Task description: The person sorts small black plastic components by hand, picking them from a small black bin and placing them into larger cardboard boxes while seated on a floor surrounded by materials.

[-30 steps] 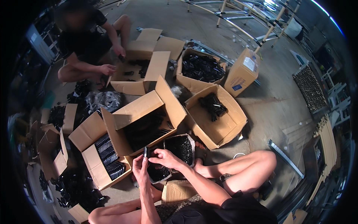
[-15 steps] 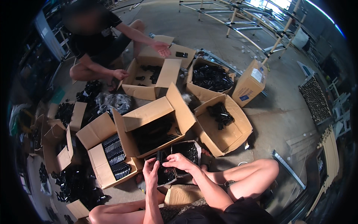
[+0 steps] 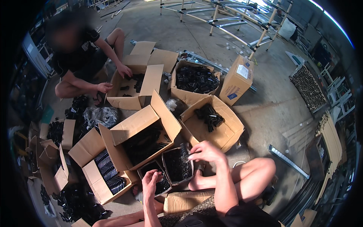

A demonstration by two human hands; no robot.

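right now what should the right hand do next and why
Probably reach forward and set the black piece in the open carton: the right hand holds that piece clear of the left hand, and the carton, just ahead, already has a loose pile of black parts with bare room around it.

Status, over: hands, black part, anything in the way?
Right hand pinching black part, above small box of bits. Left hand at neighbouring small box, grip unclear. Large open carton close ahead, seemingly not blocking.
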